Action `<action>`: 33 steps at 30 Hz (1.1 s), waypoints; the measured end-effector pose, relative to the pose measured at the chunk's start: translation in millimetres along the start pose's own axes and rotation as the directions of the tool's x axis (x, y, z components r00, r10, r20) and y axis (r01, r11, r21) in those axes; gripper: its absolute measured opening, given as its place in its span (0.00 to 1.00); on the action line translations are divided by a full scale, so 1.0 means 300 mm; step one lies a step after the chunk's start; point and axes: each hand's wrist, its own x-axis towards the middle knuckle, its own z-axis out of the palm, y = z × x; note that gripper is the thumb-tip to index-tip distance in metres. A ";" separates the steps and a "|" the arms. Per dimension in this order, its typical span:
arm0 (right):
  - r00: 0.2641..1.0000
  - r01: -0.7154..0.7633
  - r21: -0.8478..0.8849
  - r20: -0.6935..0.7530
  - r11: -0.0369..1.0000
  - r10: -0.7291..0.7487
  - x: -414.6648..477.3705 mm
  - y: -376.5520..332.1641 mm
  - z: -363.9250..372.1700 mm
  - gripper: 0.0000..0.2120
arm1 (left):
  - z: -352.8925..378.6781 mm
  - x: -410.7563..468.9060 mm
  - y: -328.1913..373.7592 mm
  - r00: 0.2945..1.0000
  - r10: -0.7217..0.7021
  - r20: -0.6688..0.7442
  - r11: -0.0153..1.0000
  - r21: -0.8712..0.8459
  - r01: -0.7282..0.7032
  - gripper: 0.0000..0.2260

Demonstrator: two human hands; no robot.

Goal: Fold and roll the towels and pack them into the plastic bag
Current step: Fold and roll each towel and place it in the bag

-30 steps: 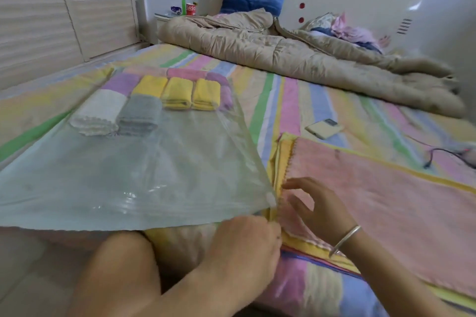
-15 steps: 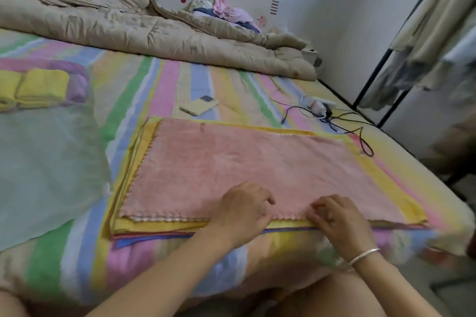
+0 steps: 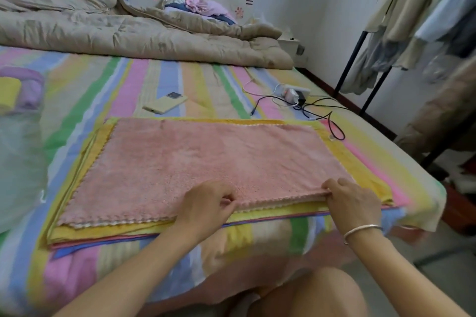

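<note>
Pink towel [image 3: 206, 159] lies flat atop the stack [image 3: 108, 230], at the bed's [image 3: 159, 77] near edge, toward its right corner. Left hand [image 3: 206, 206] pinches the towel's near hem about midway. Right hand [image 3: 355, 201] pinches the same hem by its right corner, fingers curled over it (thumb hidden). Bag [image 3: 18, 167] sits at the bed's left edge with rolls [image 3: 10, 92] inside.

Judgement: first fold starting. Lift only the pink layer and leave the yellow one down. Carry the hem level to the far edge, match corners, then smooth before rolling.
</note>
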 end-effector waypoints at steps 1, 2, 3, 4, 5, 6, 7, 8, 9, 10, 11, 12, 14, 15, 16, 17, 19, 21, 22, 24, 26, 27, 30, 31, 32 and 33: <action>0.992 -0.082 -0.023 0.091 0.996 0.084 0.002 0.000 -0.013 0.06 | 0.003 0.000 0.000 1.000 -0.010 0.005 1.000 -0.007 0.010 0.06; 0.983 -0.130 -0.035 0.128 0.991 0.133 0.006 0.000 -0.024 0.07 | 0.006 0.000 0.000 1.000 -0.023 0.015 1.000 -0.020 0.023 0.06; 0.979 -0.155 -0.064 0.122 0.986 0.162 0.012 -0.006 -0.035 0.08 | 0.008 0.000 0.002 0.999 -0.036 0.026 0.999 -0.035 0.037 0.07; 0.979 -0.171 -0.076 0.101 0.982 0.178 0.020 -0.018 -0.046 0.08 | 0.010 0.001 0.001 0.998 -0.049 0.033 0.997 -0.051 0.050 0.08; 0.988 -0.153 -0.046 0.032 0.987 0.154 0.030 -0.032 -0.048 0.07 | 0.011 0.001 0.002 0.997 -0.066 0.034 0.995 -0.068 0.069 0.09; 0.993 -0.100 0.018 -0.067 0.995 0.101 0.041 -0.048 -0.041 0.05 | 0.011 0.001 0.002 0.995 -0.099 0.033 0.990 -0.094 0.102 0.09; 0.982 -0.026 0.086 -0.186 0.996 0.042 0.055 -0.072 -0.042 0.04 | 0.006 0.002 0.002 0.989 -0.145 0.032 0.979 -0.141 0.148 0.08; 0.952 0.066 0.136 -0.305 0.988 -0.022 0.073 -0.102 -0.046 0.04 | -0.002 0.005 -0.002 0.978 -0.205 0.033 0.954 -0.215 0.208 0.07; 0.917 0.173 0.182 -0.389 0.968 -0.090 0.091 -0.141 -0.054 0.04 | -0.015 0.011 -0.006 0.959 -0.280 0.046 0.907 -0.316 0.280 0.07; 0.882 0.297 0.222 -0.437 0.929 -0.178 0.106 -0.191 -0.069 0.04 | -0.031 0.018 -0.012 0.925 -0.372 0.078 0.817 -0.445 0.366 0.08; 0.839 0.431 0.250 -0.464 0.867 -0.284 0.116 -0.248 -0.089 0.06 | -0.053 0.027 -0.014 0.871 -0.475 0.125 0.667 -0.595 0.449 0.09; 0.783 0.560 0.267 -0.481 0.785 -0.395 0.117 -0.309 -0.110 0.08 | -0.074 0.038 -0.027 0.796 -0.574 0.191 0.465 -0.724 0.509 0.11; 0.675 0.733 0.321 -0.451 0.599 -0.584 0.100 -0.419 -0.149 0.13 | -0.127 0.055 -0.069 0.622 -0.698 0.356 0.060 -0.836 0.545 0.16; 0.645 0.763 0.389 -0.421 0.516 -0.638 0.090 -0.464 -0.165 0.15 | -0.154 0.057 -0.105 0.551 -0.714 0.432 -0.074 -0.830 0.553 0.19; 0.641 0.757 0.472 -0.398 0.452 -0.657 0.083 -0.497 -0.177 0.17 | -0.181 0.056 -0.143 0.505 -0.708 0.493 -0.146 -0.802 0.579 0.23; 0.659 0.725 0.554 -0.383 0.410 -0.647 0.086 -0.521 -0.185 0.18 | -0.207 0.053 -0.178 0.480 -0.686 0.546 -0.175 -0.764 0.621 0.26; 0.738 0.625 0.680 -0.356 0.382 -0.573 0.124 -0.554 -0.179 0.19 | -0.251 0.045 -0.226 0.463 -0.641 0.612 -0.146 -0.690 0.709 0.28; 0.809 0.542 0.735 -0.326 0.406 -0.489 0.200 -0.583 -0.148 0.21 | -0.282 0.043 -0.247 0.466 -0.633 0.618 -0.040 -0.628 0.778 0.24; 0.834 0.512 0.740 -0.309 0.435 -0.457 0.245 -0.598 -0.126 0.20 | -0.289 0.043 -0.255 0.476 -0.630 0.613 0.030 -0.594 0.804 0.21; 0.880 0.442 0.737 -0.246 0.512 -0.405 0.347 -0.636 -0.080 0.18 | -0.283 0.048 -0.273 0.510 -0.627 0.589 0.161 -0.542 0.825 0.18; 0.912 0.371 0.731 -0.170 0.573 -0.374 0.461 -0.685 -0.035 0.15 | -0.264 0.064 -0.293 0.520 -0.650 0.555 0.245 -0.495 0.834 0.20; 0.919 0.353 0.719 -0.147 0.599 -0.366 0.518 -0.715 -0.018 0.14 | -0.256 0.077 -0.298 0.524 -0.663 0.535 0.283 -0.468 0.837 0.21; 0.916 0.356 0.650 -0.100 0.671 -0.389 0.661 -0.812 0.012 0.12 | -0.237 0.134 -0.305 0.566 -0.663 0.489 0.385 -0.426 0.819 0.19; 0.910 0.357 0.624 -0.067 0.695 -0.408 0.698 -0.843 0.019 0.12 | -0.228 0.151 -0.311 0.586 -0.656 0.475 0.414 -0.422 0.806 0.16; 0.906 0.358 0.589 -0.030 0.725 -0.423 0.729 -0.869 0.025 0.13 | -0.223 0.162 -0.311 0.605 -0.651 0.459 0.453 -0.405 0.794 0.13; 0.900 0.358 0.542 0.015 0.760 -0.435 0.760 -0.896 0.034 0.14 | -0.214 0.173 -0.320 0.621 -0.640 0.453 0.498 -0.372 0.784 0.13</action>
